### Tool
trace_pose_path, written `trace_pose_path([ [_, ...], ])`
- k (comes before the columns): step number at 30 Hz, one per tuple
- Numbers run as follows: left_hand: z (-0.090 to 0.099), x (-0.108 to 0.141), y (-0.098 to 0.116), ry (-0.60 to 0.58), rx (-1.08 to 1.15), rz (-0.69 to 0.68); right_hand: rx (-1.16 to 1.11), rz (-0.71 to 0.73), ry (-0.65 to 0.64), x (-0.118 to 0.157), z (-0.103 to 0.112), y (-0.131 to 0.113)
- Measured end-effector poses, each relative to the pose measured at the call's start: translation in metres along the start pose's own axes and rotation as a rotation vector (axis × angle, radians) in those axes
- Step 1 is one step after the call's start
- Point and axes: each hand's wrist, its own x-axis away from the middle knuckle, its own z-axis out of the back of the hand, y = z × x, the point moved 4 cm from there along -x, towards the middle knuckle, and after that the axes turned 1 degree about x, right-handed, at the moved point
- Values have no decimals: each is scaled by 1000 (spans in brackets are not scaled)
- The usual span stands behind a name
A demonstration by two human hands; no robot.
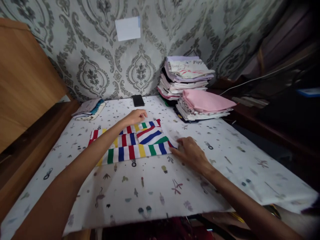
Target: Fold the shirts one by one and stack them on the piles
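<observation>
A folded cloth garment with red, blue, green, yellow and white stripes (pixel 132 151) lies flat on the table. Its right part is folded over at a slant. My left hand (pixel 135 116) is just above the garment's far edge, its fingers curled in with no cloth showing in them. At the near right corner, my right hand (pixel 192 152) has its thumb and forefinger around the dark edge of the garment. My left forearm crosses over the left part of the striped cloth and hides some of it.
A patterned white sheet (pixel 150 193) covers the table. Tall stacks of folded clothes (pixel 186 80), one topped by a pink cloth (pixel 207 100), stand at the back right. A smaller folded pile (pixel 90 109) lies back left; a black phone-like object (pixel 138 100) rests by the wall.
</observation>
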Motion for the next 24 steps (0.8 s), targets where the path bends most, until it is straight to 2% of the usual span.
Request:
trace_pose_path([
  [4,-30,-26,19,-114,-66,-12,-12,48,-30,1,1,-4],
  [7,-51,-47,33,-169,-100,-13,-136,34,-19,1,5,-11],
  [11,-59,-61,40,-180,-101,-18,-416,-62,-14,4,9,-17],
  [14,-45,-58,37,-169,-71,-24,-628,-63,12,7,15,-30],
  [17,-13,-42,27,-87,4,-25,-745,57,70,9,23,-55],
  [21,35,2,1,44,286,36,-771,262,132,11,26,-101],
  [24,57,44,-25,65,394,112,-699,452,112,14,12,-140],
])
